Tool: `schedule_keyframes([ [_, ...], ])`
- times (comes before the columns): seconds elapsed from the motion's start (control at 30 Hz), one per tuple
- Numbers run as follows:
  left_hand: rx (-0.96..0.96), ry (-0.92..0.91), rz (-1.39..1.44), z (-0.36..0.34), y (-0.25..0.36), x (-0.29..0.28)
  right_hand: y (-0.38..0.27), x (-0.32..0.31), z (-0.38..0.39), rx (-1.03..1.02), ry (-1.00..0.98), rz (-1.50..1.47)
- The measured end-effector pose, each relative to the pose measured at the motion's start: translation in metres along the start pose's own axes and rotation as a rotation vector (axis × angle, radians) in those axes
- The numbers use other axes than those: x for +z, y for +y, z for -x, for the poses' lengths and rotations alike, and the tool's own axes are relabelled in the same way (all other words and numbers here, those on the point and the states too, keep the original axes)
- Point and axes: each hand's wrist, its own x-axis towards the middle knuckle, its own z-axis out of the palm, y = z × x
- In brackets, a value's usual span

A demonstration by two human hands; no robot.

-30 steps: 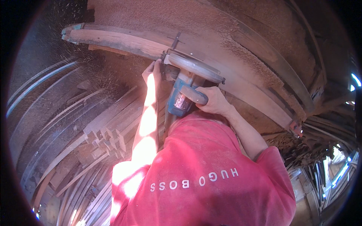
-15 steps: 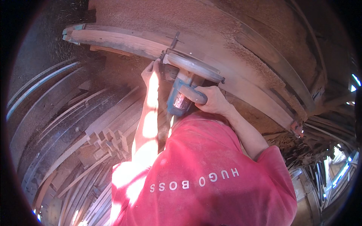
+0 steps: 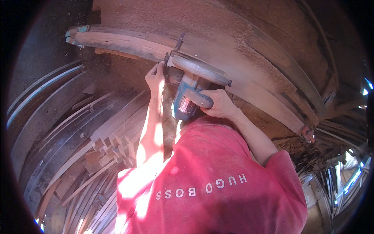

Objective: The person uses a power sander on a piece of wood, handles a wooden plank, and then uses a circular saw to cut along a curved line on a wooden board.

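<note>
A blue circular saw (image 3: 185,100) with a pale metal blade guard (image 3: 200,70) rests on a long wooden board (image 3: 124,43). My right hand (image 3: 221,103) is wrapped round its rear handle. My left hand (image 3: 156,79) is closed at the front edge of the saw's base, fingertips pinched there beside a dark guide bar (image 3: 179,42) that sticks out over the board. Exactly what those fingertips grip is partly hidden. The blade is out of sight under the guard. Dust hangs along the board's left end.
Sawdust covers the bench (image 3: 163,17) beyond the board. Another long plank (image 3: 280,58) lies at the far right. Stacked timber (image 3: 113,150) and long strips fill the lower left. A reddish clamp-like piece (image 3: 307,133) sits at the board's right end. Scrap wood lies at the right.
The saw and my right hand have shifted very slightly left. My left hand stays at the saw's front, and the bright sunlight has slipped from it down the forearm.
</note>
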Motion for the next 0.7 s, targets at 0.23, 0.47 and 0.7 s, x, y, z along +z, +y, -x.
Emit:
schedule_keyframes([
  [0.23,-0.083,-0.054,0.089,0.002,-0.003,0.001,-0.001,-0.002,0.002,0.000,-0.001,-0.008],
  [0.47,-0.097,-0.065,0.083,0.005,0.004,0.000,0.001,-0.001,0.001,-0.009,0.003,-0.013],
  [0.7,-0.146,-0.063,0.099,0.004,0.005,0.001,0.002,0.000,0.000,0.001,0.003,-0.029],
])
